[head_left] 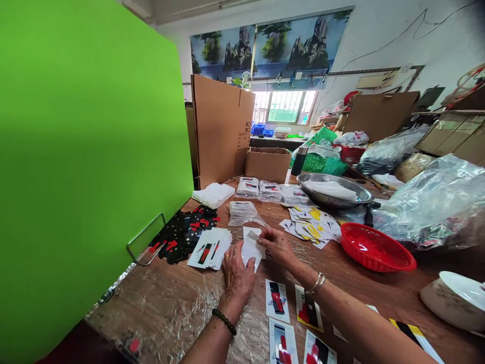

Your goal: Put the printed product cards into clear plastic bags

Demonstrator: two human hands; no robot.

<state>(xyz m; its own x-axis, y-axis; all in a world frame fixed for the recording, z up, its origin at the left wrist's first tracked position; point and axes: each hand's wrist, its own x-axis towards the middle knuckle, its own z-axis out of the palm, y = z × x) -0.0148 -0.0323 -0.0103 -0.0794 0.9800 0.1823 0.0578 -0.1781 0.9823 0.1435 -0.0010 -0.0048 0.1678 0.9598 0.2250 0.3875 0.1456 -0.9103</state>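
Observation:
Both my hands hold one small white packet (251,247) flat over the wooden table (170,298). My left hand (237,273), with a ring and a black bead bracelet, covers its lower left part. My right hand (278,244), with a silver bangle, pinches its upper right corner. A stack of printed white cards (210,247) lies just left of my hands. Beside that sits a pile of black and red parts (182,232). Several finished packets with red and black items (278,301) lie near my forearms.
A red plastic basket (377,247) stands to the right, a metal bowl (333,191) behind it. Loose yellow-marked cards (308,225), clear bags (242,212), cardboard boxes (222,126) and big plastic bags (435,202) crowd the back. A green panel (87,151) fills the left.

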